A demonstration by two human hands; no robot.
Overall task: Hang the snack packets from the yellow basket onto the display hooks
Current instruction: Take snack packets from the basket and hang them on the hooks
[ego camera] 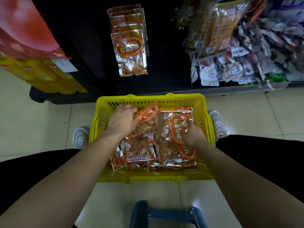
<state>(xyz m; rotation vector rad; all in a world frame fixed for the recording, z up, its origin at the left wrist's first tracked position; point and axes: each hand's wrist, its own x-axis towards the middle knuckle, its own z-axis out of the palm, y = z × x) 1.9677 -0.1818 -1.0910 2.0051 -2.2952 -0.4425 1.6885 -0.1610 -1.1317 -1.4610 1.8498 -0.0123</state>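
The yellow basket [98, 116] is sitting on the floor between the person's feet. It is a rectangular plastic tub with slotted walls and a thick rim. It is holding a loose pile of snack packets [139, 155], flat and glossy, printed orange over one half and clear over the other, with pale brown lumpy pieces showing through the crinkled film.

Inside the basket, toward its left wall, the left hand [122, 120] is gripping one packet [148, 119], fingers curled over its printed end, and is holding it tilted above the pile. Toward the basket's right wall, the right hand [192, 134] is pinching the clear, shiny edge of a second packet [176, 127], which is lying face up on the others.

Beyond the basket's far rim, a column of hanging packets [130, 51] of the same kind is overlapping down a black display panel [92, 46], the front one facing out. Beyond the basket's far right corner, a shelf [246, 85] is carrying a crowded heap of mixed pouches [230, 66] in white, red and silver. Beyond its far left corner, yellow boxes [41, 76] are standing stacked under a red banner [24, 27].

Pale grey shoes [80, 137] are showing at either side of the basket. The floor [41, 125] around the basket is smooth cream tile with thin joints, dully reflecting the light. On the near side of the basket, a blue rounded frame [164, 214] is poking in at the lower edge.
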